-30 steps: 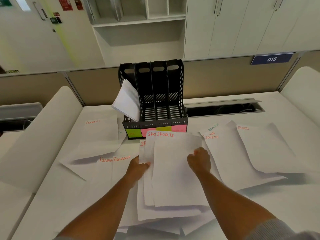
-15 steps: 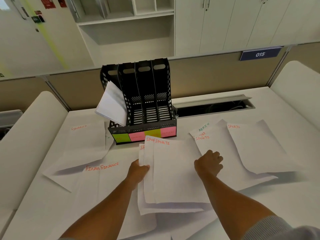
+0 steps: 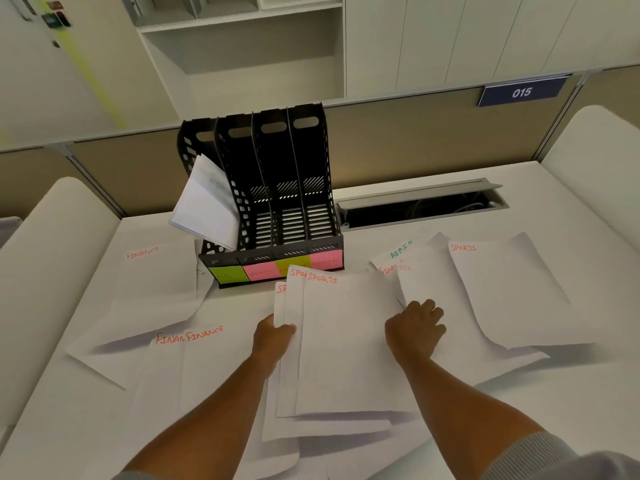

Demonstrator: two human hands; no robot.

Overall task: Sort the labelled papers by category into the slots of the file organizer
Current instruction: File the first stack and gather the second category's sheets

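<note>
A black four-slot file organizer [image 3: 277, 209] stands at the back of the white desk, with green and pink sticky labels along its front. White sheets [image 3: 207, 206] lean out of its leftmost slot. In front of it lies a stack of papers marked SPORTS [image 3: 346, 341]. My left hand [image 3: 273, 337] grips the stack's left edge, thumb on top. My right hand [image 3: 415, 327] rests with curled fingers on the papers just right of the stack. FINANCE sheets [image 3: 204, 362] lie to the left. ADMIN [image 3: 401, 249] and another SPORTS sheet [image 3: 512, 289] lie to the right.
An open cable tray slot [image 3: 422, 211] runs along the desk behind the right-hand papers. A beige partition [image 3: 415, 140] with a blue 015 sign [image 3: 521, 92] backs the desk. White curved side panels [image 3: 52, 265] flank the desk on both sides.
My right hand slid off the SPORTS stack to the right, onto the neighbouring papers. My left hand stayed on the stack's left edge. The camera view dipped and shifted slightly.
</note>
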